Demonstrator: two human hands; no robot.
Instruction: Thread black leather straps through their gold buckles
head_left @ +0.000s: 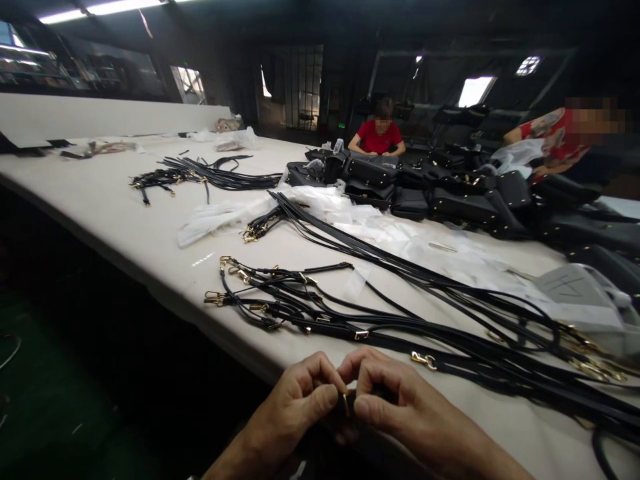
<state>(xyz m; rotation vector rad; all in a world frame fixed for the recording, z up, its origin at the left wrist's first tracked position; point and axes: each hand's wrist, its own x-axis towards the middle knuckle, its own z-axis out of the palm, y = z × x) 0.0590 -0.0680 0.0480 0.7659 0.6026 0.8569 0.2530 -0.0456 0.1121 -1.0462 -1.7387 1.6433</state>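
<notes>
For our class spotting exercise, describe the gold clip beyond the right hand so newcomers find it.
On the pale table, find the nearest black straps. Just beyond the right hand lies the gold clip, apart from the clips bunched farther left and right.

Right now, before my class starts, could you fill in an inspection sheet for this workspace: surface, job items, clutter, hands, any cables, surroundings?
Surface: pale table, dark along its near edge.
Job items: small gold piece at the fingertips; black straps with gold clasps, lying in loose bunches.
Clutter: white wrapping among the straps; black bags heaped on the far side.
Hands: left hand pinches the gold piece; right hand is close beside it, grip partly hidden.
Cables: nothing seen for certain; the lower left is too dark to tell.
Surroundings: two people in red beyond the table; ceiling lights; dim background.
</notes>
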